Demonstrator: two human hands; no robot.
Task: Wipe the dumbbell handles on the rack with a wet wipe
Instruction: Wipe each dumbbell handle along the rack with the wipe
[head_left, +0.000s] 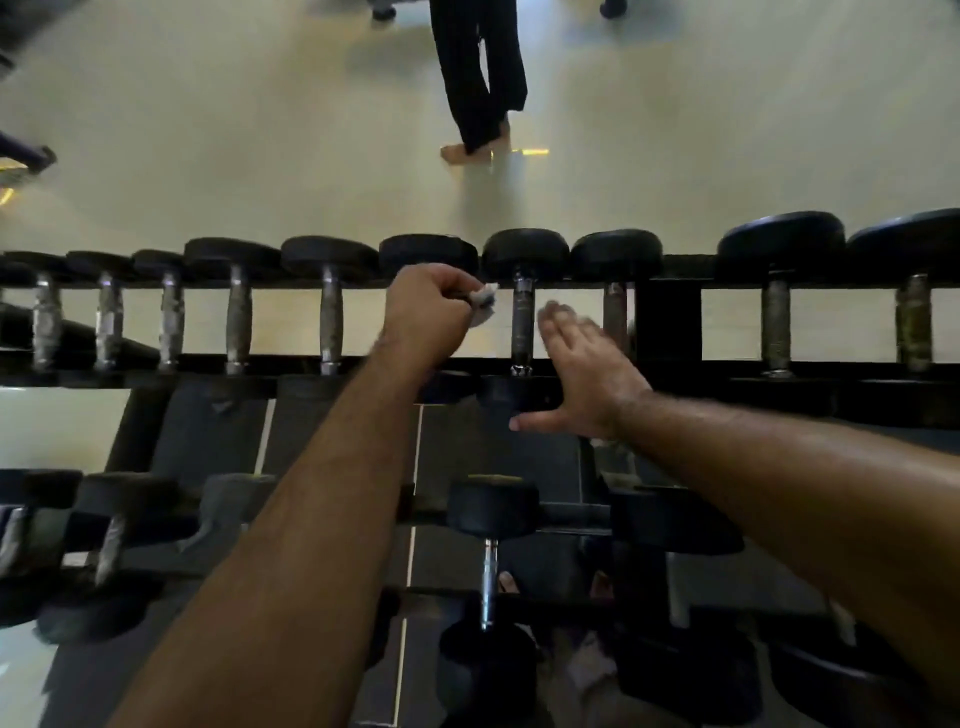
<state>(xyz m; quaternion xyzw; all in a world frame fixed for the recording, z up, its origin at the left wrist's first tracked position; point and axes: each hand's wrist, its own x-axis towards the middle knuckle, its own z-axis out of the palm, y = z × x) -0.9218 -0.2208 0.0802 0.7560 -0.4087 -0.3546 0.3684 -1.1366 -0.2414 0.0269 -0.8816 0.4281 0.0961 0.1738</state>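
His left hand (423, 306) is fisted round a wet wipe (482, 301) on a top-rack dumbbell handle (hidden underneath), while his right hand (584, 371) hovers flat-fingered, holding nothing.

The dumbbells (524, 312) have black heads and dull silver-grey handles (331, 325), sitting on a black rack (667, 312). The wet wipe (482, 301) is white with greyish creases. The floor (260, 156) is pale cream with a yellow streak, and a person beyond the rack wears black trousers (480, 67).
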